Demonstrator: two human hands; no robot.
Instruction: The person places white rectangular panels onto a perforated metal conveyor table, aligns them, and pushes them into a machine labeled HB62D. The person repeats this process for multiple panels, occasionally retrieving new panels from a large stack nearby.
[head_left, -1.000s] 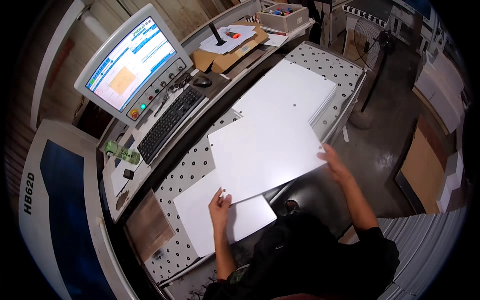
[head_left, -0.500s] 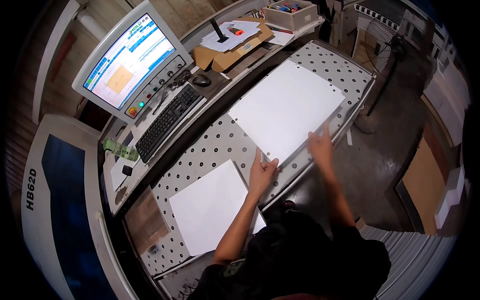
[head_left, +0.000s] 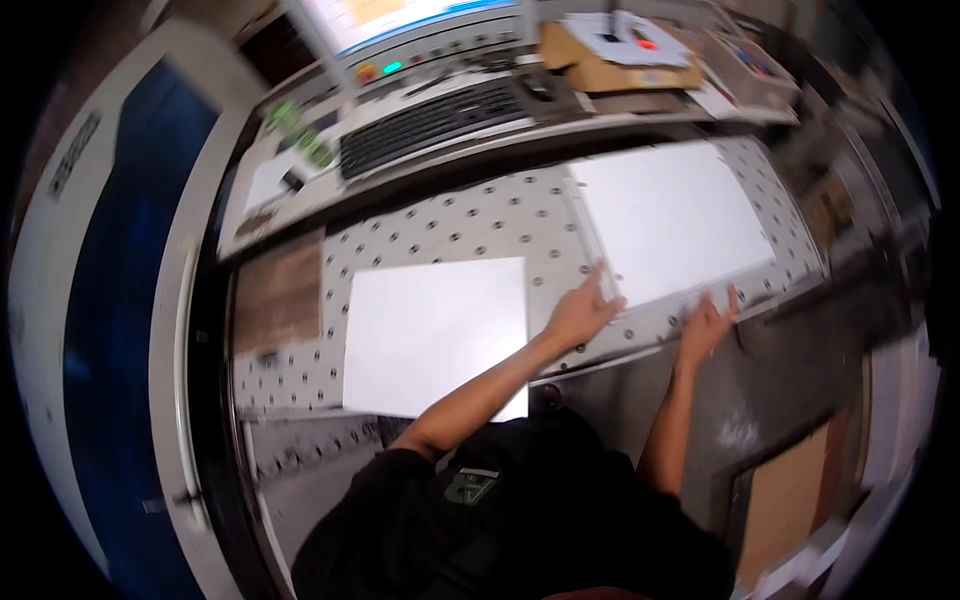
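Note:
A stack of white sheets or panels [head_left: 670,220] lies at the right of a light table [head_left: 470,225] dotted with small dark rounds. My left hand [head_left: 583,310] is at the stack's near left corner, index finger stretched along its left side and thumb apart. Along the near edge, my right hand [head_left: 708,325] touches the sheets with extended fingertips. Neither hand is closed around anything. Another white panel [head_left: 435,330] rests farther left, its near right part behind my left forearm. Motion blurs the picture, so sheet layers are hard to separate.
Behind the table, a shelf carries a black keyboard [head_left: 435,120], a mouse [head_left: 540,87], a green bottle [head_left: 300,135] and cardboard with papers [head_left: 630,50]. A brown plate [head_left: 280,290] covers the table's left end. A blue-and-white machine housing [head_left: 125,330] stands far left.
My view has turned, so the table now runs more level and the monitor is mostly cut off at the top. Both hands stay at the stack's edges.

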